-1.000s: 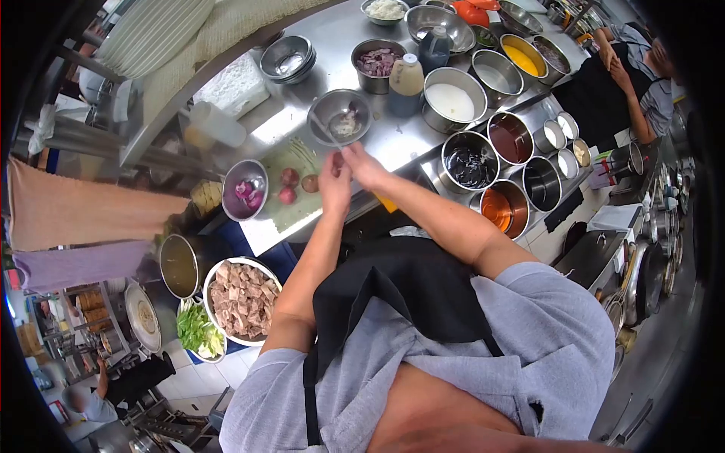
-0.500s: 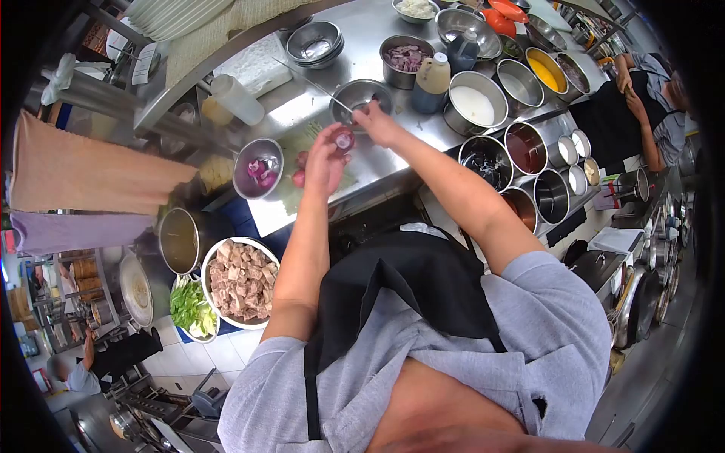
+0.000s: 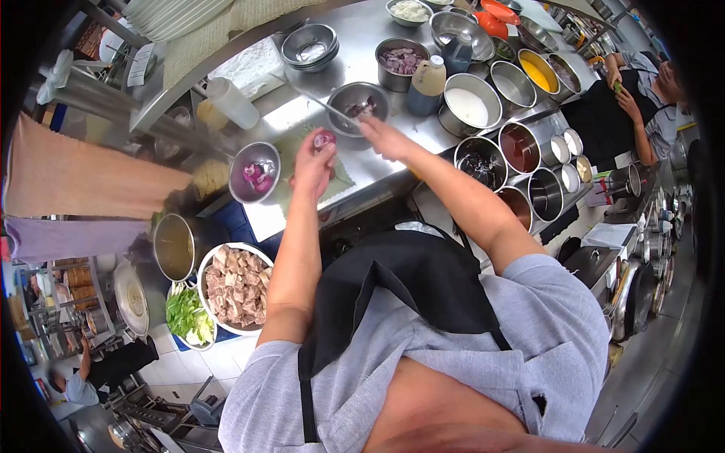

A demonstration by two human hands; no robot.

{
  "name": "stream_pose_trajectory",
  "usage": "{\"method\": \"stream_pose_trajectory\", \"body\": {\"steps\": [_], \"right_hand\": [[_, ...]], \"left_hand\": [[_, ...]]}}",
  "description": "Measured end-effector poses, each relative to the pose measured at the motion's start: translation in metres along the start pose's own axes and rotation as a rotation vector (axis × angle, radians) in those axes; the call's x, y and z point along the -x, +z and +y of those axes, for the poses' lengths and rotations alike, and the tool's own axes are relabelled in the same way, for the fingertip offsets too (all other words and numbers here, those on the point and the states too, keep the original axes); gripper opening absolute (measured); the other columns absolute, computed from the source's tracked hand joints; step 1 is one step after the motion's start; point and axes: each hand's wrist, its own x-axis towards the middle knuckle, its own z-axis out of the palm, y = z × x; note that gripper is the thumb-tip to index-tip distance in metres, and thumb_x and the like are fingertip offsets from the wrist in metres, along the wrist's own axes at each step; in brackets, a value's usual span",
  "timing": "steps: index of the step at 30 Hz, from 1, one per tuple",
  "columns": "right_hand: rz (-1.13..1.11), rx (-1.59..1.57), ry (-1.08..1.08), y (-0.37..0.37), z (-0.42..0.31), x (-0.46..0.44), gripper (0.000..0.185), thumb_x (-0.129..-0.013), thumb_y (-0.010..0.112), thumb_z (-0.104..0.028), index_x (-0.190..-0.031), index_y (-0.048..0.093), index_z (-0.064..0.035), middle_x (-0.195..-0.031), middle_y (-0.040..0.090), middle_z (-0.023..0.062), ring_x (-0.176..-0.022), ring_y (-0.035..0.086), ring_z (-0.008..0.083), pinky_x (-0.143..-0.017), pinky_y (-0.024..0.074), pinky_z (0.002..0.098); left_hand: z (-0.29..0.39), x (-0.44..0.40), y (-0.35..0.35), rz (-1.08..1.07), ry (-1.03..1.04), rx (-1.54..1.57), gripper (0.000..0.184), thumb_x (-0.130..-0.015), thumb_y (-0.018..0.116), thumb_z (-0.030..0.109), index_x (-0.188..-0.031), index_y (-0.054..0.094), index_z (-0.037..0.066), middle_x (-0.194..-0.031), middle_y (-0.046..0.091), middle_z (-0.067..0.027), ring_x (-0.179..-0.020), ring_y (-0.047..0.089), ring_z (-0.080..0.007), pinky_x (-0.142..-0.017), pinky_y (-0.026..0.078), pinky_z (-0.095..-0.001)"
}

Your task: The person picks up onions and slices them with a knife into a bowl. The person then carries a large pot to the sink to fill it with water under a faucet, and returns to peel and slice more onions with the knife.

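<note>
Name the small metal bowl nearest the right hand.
The bowl of scraps, whose near rim the right hand overlaps in this view. The bowl of purple onion pieces lies past the left hand; the stacked bowls stand farther off.

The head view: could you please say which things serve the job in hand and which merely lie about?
Apparently in use: onion (left hand), knife (right hand), bowl beneath knife, bowl of onion pieces.
Probably idle: cubed meat, leafy greens, stacked bowls.

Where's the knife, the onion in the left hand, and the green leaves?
Knife [image 3: 330,108]: head view, on the blade.
Onion [image 3: 325,139]: head view, on its visible side.
Green leaves [image 3: 189,314]: head view, middle of the pile.
</note>
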Motion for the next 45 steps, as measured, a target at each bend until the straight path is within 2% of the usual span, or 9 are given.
{"method": "stream_pose_trajectory", "body": {"steps": [3,9,17,27,32,34,37,41,45], "right_hand": [[-0.037,-0.160,-0.187,0.008,-0.015,0.027,0.057,-0.101,0.042,-0.045,-0.144,0.039,-0.0084,-0.081,0.059,0.0083,-0.067,0.055,0.0159,-0.059,0.0481,0.0333],[-0.104,-0.319,-0.222,-0.003,-0.022,0.039,0.057,-0.101,0.039,-0.046,-0.146,0.038,-0.0102,-0.073,0.052,0.0039,-0.062,0.050,0.0132,-0.053,0.0423,0.0310],[-0.126,-0.320,-0.256,-0.004,-0.032,0.051,0.060,-0.101,0.037,-0.048,-0.147,0.037,-0.0084,-0.077,0.052,0.0036,-0.063,0.051,0.0123,-0.055,0.0430,0.0289],[-0.096,-0.355,-0.269,0.012,-0.014,0.035,0.059,-0.100,0.039,-0.049,-0.145,0.039,-0.0107,-0.077,0.053,0.0042,-0.065,0.052,0.0129,-0.057,0.0448,0.0300],[-0.116,-0.284,-0.056,0.023,0.001,0.044,0.057,-0.099,0.042,-0.050,-0.144,0.040,-0.0146,-0.075,0.055,0.0068,-0.063,0.051,0.0141,-0.056,0.0448,0.0318],[-0.137,-0.092,0.026,0.033,0.017,0.037,0.059,-0.099,0.042,-0.048,-0.145,0.036,-0.0115,-0.090,0.064,0.0163,-0.078,0.063,0.0251,-0.069,0.0504,0.0381],[-0.125,0.069,0.008,0.054,0.038,0.015,0.060,-0.099,0.044,-0.044,-0.145,0.032,-0.0082,-0.107,0.064,0.0253,-0.098,0.063,0.0359,-0.085,0.0484,0.0425],[-0.149,0.108,0.028,0.070,0.046,-0.012,0.063,-0.097,0.050,-0.037,-0.145,0.027,-0.0033,-0.126,0.055,0.0342,-0.121,0.053,0.0447,-0.103,0.0398,0.0454],[-0.042,0.304,-0.018,0.076,0.039,-0.033,0.069,-0.093,0.057,-0.029,-0.146,0.022,-0.0035,-0.117,0.060,0.0339,-0.112,0.058,0.0462,-0.097,0.0445,0.0478]], "left_hand": [[0.005,0.000,0.009,-0.046,-0.037,-0.024,0.051,-0.090,0.064,0.007,-0.137,0.044,0.000,-0.109,0.058,-0.0094,-0.088,0.061,-0.0154,-0.060,0.044,-0.0241],[0.008,-0.002,0.021,-0.015,-0.081,-0.127,0.048,-0.092,0.063,0.015,-0.136,0.049,0.002,-0.118,0.061,-0.0067,-0.091,0.059,-0.0135,-0.070,0.042,-0.0260],[0.001,-0.004,0.026,0.007,-0.106,-0.087,0.037,-0.095,0.058,0.017,-0.129,0.057,0.003,-0.108,0.063,0.0002,-0.091,0.056,-0.0104,-0.071,0.040,-0.0253],[-0.020,-0.005,0.018,0.068,-0.050,-0.052,0.037,-0.094,0.060,0.016,-0.127,0.057,-0.002,-0.103,0.065,-0.0023,-0.088,0.058,-0.0128,-0.073,0.045,-0.0269],[-0.001,-0.001,-0.011,0.620,0.235,-0.757,0.045,-0.081,0.077,0.023,-0.114,0.062,-0.004,-0.101,0.069,-0.0128,-0.093,0.065,-0.0197,-0.086,0.049,-0.0305],[0.006,-0.006,-0.031,0.662,0.198,-0.731,0.046,-0.075,0.079,0.024,-0.110,0.063,-0.001,-0.100,0.069,-0.0163,-0.093,0.066,-0.0246,-0.083,0.051,-0.0337],[0.019,-0.014,-0.034,0.585,0.328,-1.236,0.050,-0.070,0.080,0.023,-0.113,0.063,0.003,-0.104,0.067,-0.0200,-0.097,0.063,-0.0391,-0.086,0.050,-0.0441],[0.022,-0.037,-0.043,0.547,0.153,-1.505,0.049,-0.078,0.074,0.027,-0.119,0.060,0.005,-0.116,0.064,-0.0162,-0.110,0.057,-0.0374,-0.092,0.048,-0.0453],[0.028,-0.050,-0.039,0.460,-0.063,-1.677,0.048,-0.082,0.070,0.033,-0.122,0.058,0.009,-0.119,0.064,-0.0124,-0.114,0.056,-0.0333,-0.094,0.045,-0.0467]]}}
